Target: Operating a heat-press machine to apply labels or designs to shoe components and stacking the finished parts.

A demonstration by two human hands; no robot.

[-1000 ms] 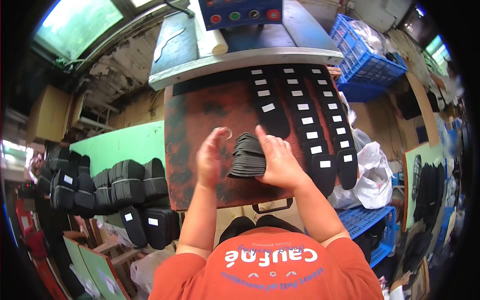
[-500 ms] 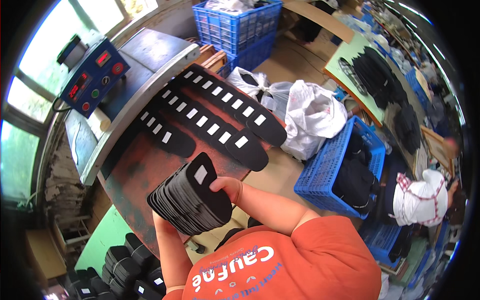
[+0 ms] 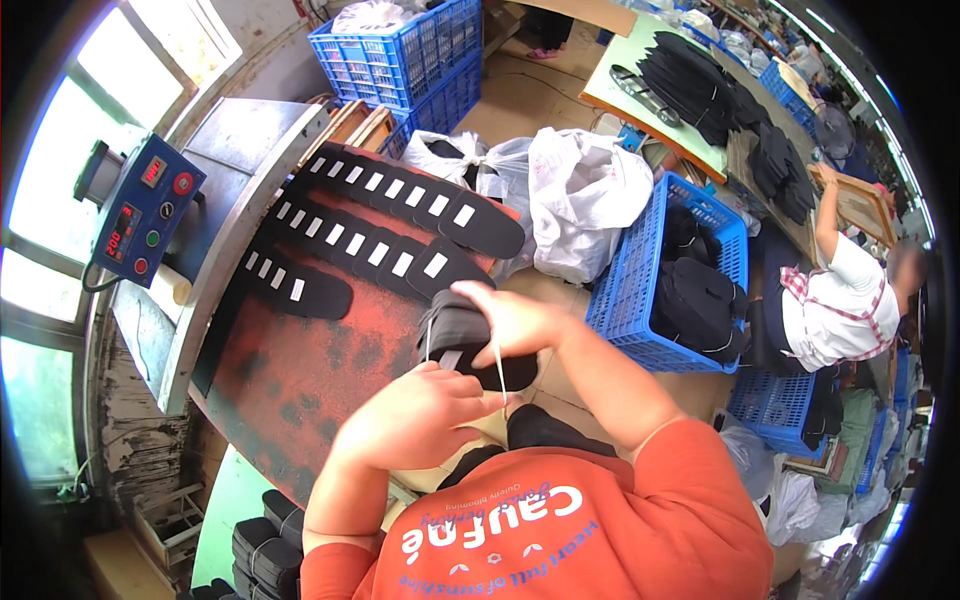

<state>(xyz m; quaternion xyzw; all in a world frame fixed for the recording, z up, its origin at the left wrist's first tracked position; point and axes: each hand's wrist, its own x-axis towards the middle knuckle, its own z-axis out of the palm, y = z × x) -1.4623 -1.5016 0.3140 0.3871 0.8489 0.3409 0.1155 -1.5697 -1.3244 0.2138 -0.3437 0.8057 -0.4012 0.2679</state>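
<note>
A stack of black insoles (image 3: 457,325) is above the near edge of the red work table, close to my body. My right hand (image 3: 525,322) grips it from the right, thumb and fingers bent over its top. My left hand (image 3: 415,412) is at the near side of the stack, fingers curled on a thin pale band (image 3: 502,365). This band looks stretched around the stack; part of its loop is hidden by my fingers. Beyond my hands, three rows of overlapping black insoles (image 3: 395,262) with white labels lie on the red table (image 3: 300,370).
A blue control box (image 3: 150,210) stands on the metal bench at left. White plastic bags (image 3: 585,200) and a blue crate (image 3: 660,300) of black pieces lie right of the table. Bundled black insoles (image 3: 262,550) are at lower left. A person in white (image 3: 840,305) works at far right.
The stack has moved right and turned in my hands. My left hand has come from beneath it to its near side, and a pale band now shows around it.
</note>
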